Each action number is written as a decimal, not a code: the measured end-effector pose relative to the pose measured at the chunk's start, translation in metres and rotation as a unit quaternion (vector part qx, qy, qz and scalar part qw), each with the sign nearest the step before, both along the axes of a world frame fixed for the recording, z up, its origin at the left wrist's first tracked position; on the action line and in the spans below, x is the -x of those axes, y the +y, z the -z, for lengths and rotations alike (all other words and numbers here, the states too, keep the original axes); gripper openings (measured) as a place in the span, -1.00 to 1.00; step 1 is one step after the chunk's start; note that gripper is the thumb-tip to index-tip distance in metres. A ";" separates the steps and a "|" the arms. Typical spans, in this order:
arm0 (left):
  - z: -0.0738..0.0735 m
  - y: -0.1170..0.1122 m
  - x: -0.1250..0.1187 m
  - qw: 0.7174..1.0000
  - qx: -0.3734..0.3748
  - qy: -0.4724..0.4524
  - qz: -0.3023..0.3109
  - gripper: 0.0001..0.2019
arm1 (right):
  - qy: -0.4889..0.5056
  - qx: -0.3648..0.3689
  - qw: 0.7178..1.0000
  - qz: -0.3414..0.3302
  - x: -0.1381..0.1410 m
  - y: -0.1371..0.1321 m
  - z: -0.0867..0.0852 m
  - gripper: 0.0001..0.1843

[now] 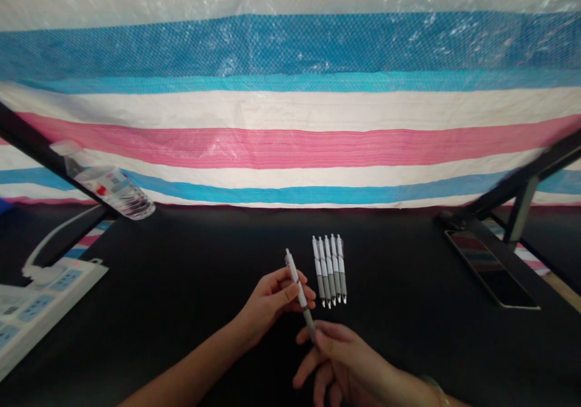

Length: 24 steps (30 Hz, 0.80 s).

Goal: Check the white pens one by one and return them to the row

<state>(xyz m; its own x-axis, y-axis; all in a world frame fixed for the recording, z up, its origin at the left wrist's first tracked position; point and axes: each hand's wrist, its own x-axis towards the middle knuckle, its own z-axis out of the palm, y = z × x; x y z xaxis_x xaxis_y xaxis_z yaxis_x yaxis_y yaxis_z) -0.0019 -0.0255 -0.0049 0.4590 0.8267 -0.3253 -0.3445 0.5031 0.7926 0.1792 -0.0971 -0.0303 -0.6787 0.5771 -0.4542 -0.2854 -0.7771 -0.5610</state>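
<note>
A white click pen (pixel 298 284) with a grey grip slants over the black table, its clicker end pointing up and away. My left hand (pixel 272 301) grips the barrel between thumb and fingers. At the grey lower end, my right hand (pixel 338 355) pinches the pen with thumb and index finger, hiding the tip; its other fingers are loosely curled. Just beyond my hands, several matching pens (pixel 330 271) lie side by side in a row, clickers pointing away and tips toward me.
On the black table (pixel 195 255), a power strip (pixel 54 304) with a plugged-in white cable sits at the left. A water bottle (pixel 115 192) tilts at the far left. A phone (pixel 492 271) lies at the right near a dark metal bar (pixel 521 174). A striped sheet (pixel 290 146) hangs behind.
</note>
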 end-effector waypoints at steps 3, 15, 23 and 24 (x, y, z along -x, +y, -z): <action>-0.001 0.000 -0.001 1.000 0.004 -0.006 -0.006 -0.66 | -0.021 -0.017 1.000 0.003 0.000 -0.001 0.001 -0.38; -0.003 -0.001 -0.001 1.000 0.009 -0.005 -0.010 -0.66 | 0.005 -0.025 0.999 0.030 0.001 -0.002 0.007 -0.46; -0.001 -0.003 -0.002 1.000 0.006 -0.006 -0.011 -0.69 | 0.001 -0.014 1.000 0.027 0.000 0.000 0.003 -0.41; -0.001 -0.003 -0.002 1.000 0.005 -0.007 -0.007 -0.69 | -0.004 -0.022 0.999 0.024 -0.001 0.000 0.003 -0.41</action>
